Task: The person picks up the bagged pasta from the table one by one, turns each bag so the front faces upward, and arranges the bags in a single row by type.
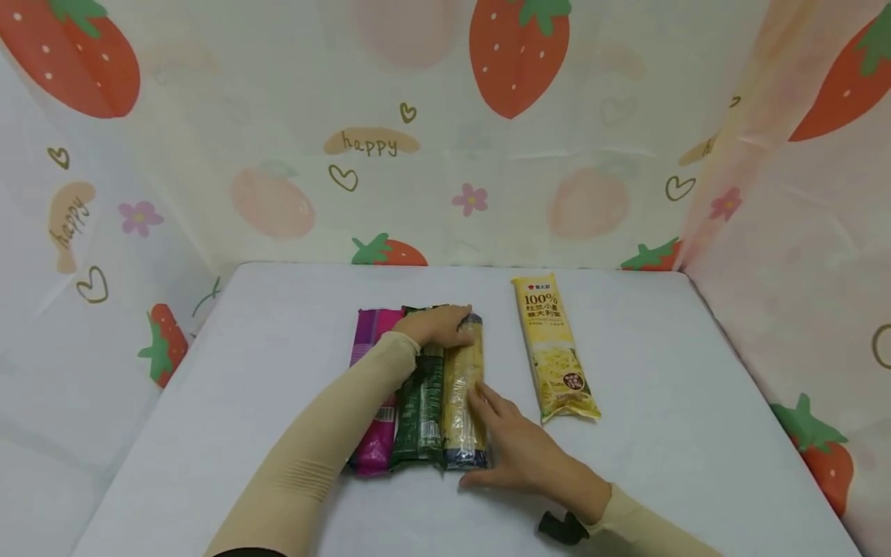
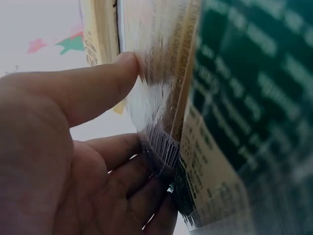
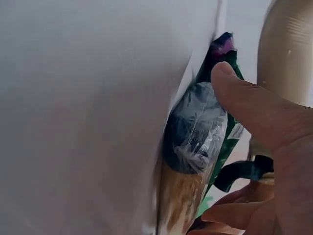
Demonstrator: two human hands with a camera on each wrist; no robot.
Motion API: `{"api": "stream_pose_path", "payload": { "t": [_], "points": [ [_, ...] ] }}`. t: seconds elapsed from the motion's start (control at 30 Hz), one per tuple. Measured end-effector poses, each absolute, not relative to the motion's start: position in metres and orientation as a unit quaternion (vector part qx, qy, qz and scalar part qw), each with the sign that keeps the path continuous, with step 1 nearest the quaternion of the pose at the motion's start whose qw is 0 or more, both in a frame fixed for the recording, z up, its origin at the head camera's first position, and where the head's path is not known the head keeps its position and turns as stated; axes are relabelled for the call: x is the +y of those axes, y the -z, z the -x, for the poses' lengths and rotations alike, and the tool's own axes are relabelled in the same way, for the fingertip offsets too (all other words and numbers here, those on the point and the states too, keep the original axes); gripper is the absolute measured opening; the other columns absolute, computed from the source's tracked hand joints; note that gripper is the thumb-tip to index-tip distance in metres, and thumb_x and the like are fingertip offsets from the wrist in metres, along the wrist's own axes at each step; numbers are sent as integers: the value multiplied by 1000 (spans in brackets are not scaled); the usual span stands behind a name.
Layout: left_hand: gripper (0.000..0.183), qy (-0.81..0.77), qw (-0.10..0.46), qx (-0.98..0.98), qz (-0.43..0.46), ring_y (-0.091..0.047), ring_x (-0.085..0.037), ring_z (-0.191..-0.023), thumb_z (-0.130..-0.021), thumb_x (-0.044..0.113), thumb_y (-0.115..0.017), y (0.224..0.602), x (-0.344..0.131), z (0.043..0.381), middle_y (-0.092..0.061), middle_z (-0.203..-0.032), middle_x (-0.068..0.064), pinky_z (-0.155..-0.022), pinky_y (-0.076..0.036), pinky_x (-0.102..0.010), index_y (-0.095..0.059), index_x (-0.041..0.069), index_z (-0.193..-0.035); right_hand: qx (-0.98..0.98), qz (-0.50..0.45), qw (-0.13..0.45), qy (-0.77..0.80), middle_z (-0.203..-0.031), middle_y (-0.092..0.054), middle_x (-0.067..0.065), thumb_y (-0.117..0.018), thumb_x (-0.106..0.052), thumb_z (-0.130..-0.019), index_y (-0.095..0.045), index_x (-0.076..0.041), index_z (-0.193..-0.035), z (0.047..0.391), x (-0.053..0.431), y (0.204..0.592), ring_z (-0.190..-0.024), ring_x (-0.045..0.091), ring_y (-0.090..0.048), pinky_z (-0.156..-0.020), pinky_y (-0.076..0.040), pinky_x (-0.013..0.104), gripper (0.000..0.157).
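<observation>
Three noodle packs lie side by side: a magenta pack (image 1: 374, 452), a dark green pack (image 1: 421, 410) and a clear-wrapped yellow pack with dark blue ends (image 1: 462, 402). My left hand (image 1: 440, 325) reaches across the green pack to the far end of the yellow one. In the left wrist view its thumb touches the wrapper and its fingers (image 2: 129, 181) extend at the end. At the yellow pack's right side is my right hand (image 1: 522, 449), its fingers touching the wrapper and its thumb spread by the near end, as the right wrist view also shows at the thumb (image 3: 244, 98).
A yellow spaghetti pack (image 1: 557, 348) lies apart on the right of the white table (image 1: 654, 456). Behind and beside the table hang strawberry-print cloth walls (image 1: 418, 209). A black strap piece (image 1: 562, 529) sits at the right wrist.
</observation>
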State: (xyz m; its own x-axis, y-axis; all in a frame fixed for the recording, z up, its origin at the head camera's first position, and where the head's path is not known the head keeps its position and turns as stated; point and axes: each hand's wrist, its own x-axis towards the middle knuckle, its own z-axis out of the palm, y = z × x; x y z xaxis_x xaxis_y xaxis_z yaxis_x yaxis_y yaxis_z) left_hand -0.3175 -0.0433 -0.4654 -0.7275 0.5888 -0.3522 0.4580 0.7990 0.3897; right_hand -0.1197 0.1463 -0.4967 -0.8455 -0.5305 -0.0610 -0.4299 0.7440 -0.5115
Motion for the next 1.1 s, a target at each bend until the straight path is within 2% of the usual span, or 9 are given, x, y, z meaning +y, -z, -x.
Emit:
{"api": "stream_pose_path", "payload": {
  "t": [0.23,0.5,0.73,1.0,1.1],
  "points": [
    [71,-132,240,919,-284,-29,-33,-161,-113,37,-54,464,-44,320,-33,-174,-16,-131,-26,-48,-27,6,-171,940,266,85,196,-177,-18,22,-93,-68,-72,-23,-5,-171,124,135,497,-145,49,-47,-102,-56,57,136],
    [70,-125,247,918,-286,-28,-36,-161,-113,37,-54,460,-46,320,-30,-173,-20,-130,-26,-51,-29,6,-170,943,255,80,199,-176,-20,21,-94,-59,-77,-29,-4,-170,126,132,501,-146,48,-47,-90,-61,54,126],
    [70,-158,228,911,-303,-32,-36,-159,-109,34,-60,467,-51,327,-36,-171,-20,-130,-28,-51,-35,5,-167,927,241,106,267,-176,-19,22,-100,-43,-76,-32,-4,-168,132,138,502,-152,48,-40,-110,-52,56,121],
    [66,-201,221,904,-307,-35,-36,-158,-108,33,-58,472,-58,330,-39,-169,-18,-129,-30,-51,-40,6,-166,905,245,119,327,-179,-15,16,-98,-32,-79,-31,-9,-170,128,152,502,-157,42,-34,-113,-50,55,115],
    [62,-226,218,899,-305,-39,-36,-155,-109,33,-55,471,-58,328,-44,-167,-18,-127,-33,-52,-44,6,-163,898,249,115,345,-179,-15,16,-98,-29,-79,-32,-8,-169,125,157,499,-157,41,-34,-111,-53,51,114]
  ]
}}
